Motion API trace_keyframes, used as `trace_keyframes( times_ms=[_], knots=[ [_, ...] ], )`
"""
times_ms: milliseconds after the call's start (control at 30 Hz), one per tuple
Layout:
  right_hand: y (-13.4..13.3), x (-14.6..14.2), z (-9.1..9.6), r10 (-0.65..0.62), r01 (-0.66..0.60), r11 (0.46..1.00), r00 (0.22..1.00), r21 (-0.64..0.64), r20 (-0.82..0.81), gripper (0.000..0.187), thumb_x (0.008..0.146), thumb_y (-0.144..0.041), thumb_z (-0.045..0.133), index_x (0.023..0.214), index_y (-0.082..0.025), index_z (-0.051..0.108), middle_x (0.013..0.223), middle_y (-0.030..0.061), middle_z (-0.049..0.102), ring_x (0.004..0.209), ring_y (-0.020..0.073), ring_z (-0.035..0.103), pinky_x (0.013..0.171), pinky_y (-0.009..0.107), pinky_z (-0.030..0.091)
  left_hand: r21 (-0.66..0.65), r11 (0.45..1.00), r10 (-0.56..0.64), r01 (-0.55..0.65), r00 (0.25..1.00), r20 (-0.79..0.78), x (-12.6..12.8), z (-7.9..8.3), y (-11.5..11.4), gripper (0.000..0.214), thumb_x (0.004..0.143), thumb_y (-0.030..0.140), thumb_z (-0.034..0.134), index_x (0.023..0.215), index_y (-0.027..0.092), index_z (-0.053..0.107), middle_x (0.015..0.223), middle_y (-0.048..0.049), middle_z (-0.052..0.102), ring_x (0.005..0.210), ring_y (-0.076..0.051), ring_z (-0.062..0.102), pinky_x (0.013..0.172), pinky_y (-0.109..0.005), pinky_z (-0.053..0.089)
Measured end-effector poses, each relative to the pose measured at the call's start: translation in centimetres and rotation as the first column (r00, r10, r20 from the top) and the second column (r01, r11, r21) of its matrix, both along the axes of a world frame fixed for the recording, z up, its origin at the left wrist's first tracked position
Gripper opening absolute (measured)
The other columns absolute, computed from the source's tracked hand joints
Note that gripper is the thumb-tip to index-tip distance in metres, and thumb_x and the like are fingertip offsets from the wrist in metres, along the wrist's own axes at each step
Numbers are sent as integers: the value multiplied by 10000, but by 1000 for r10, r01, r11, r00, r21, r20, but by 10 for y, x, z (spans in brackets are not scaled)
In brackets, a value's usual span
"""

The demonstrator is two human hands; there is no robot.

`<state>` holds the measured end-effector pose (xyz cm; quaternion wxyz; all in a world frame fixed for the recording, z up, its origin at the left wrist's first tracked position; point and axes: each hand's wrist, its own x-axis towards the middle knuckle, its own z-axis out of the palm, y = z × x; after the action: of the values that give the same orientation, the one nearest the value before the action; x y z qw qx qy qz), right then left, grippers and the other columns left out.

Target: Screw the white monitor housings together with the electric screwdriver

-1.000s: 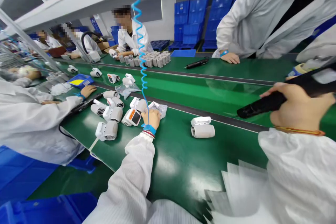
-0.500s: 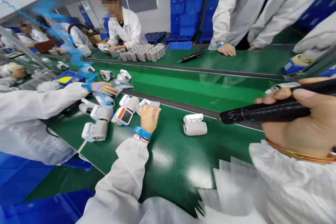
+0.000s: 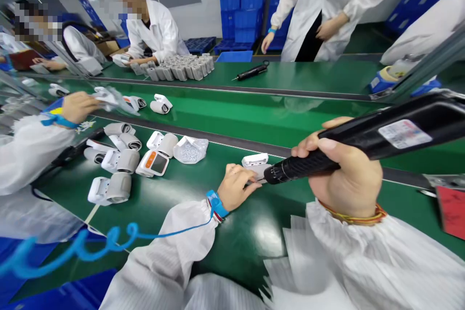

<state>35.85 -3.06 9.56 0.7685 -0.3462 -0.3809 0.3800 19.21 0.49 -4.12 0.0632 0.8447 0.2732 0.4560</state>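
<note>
My right hand is wrapped tight around a black electric screwdriver, its tip down at the white device near the middle of the green counter. My left hand lies loosely open, fingers resting on that device's near side. To the left, well apart, sit a bag of screws and a cluster of white units. Bare counter lies between. Just beyond the device runs the dark edge of the conveyor belt.
</note>
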Motion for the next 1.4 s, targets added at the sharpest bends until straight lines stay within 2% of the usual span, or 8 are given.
trace_keyframes(
  times_ms=[367,633,700,833,933,1100,1200,1400],
  knots=[
    [0,-7,-7,56,-57,998,995,7,78,229,659,-198,659,855,-206,541,582,-34,584,505,139,562,539,309,479,26,1000,-4,5,999,-45,-2,-1,1,136,922,316,599,887,185,594,763,6,719,725,-146,626,780,-340,381],
    [-8,-4,-16,119,-144,987,955,75,270,251,731,-213,692,956,-229,582,696,-15,620,614,155,592,599,329,503,-1,1000,0,0,998,-68,1,0,-5,173,969,325,496,970,182,595,812,-29,699,774,-161,618,767,-332,429],
    [-9,-2,-11,118,-142,987,959,76,256,241,719,-212,696,934,-229,587,677,-17,618,592,158,586,582,334,501,-10,1000,24,-24,999,-47,2,-1,-4,311,925,444,548,1096,186,577,902,-62,685,887,-201,620,820,-361,454],
    [-10,7,10,15,-32,994,986,105,163,202,661,-211,703,840,-222,611,587,-16,596,509,172,563,516,339,471,16,993,118,-118,992,-47,2,-8,6,1037,632,699,725,1424,173,311,1317,-203,488,1269,-383,442,1025,-558,379],
    [-12,16,25,-129,114,987,983,117,131,173,611,-189,699,763,-235,630,548,-21,564,472,168,531,493,348,442,0,994,109,-111,978,-180,5,-14,16,1307,475,666,833,1483,191,150,1420,-237,334,1375,-467,278,1075,-651,295],
    [-12,20,29,-209,195,971,973,137,99,172,572,-166,660,726,-236,634,552,-18,552,456,179,519,471,370,420,-226,964,61,-139,945,-321,15,-14,23,1177,586,325,865,1473,209,100,1306,-165,446,1222,-343,510,993,-508,477],
    [-11,17,23,-201,184,970,974,157,106,181,588,-176,680,754,-227,630,560,-24,554,452,182,532,460,365,426,-302,939,57,-164,941,-333,19,-6,19,969,617,354,819,1402,211,268,1173,-102,506,1055,-281,598,874,-425,548],
    [-8,10,8,-100,88,991,987,101,126,216,656,-181,695,847,-214,600,637,-19,591,521,161,582,537,344,470,-220,970,12,-100,928,-372,18,6,4,809,622,470,769,1299,203,418,1032,-68,548,936,-274,609,799,-432,544]
  ],
)
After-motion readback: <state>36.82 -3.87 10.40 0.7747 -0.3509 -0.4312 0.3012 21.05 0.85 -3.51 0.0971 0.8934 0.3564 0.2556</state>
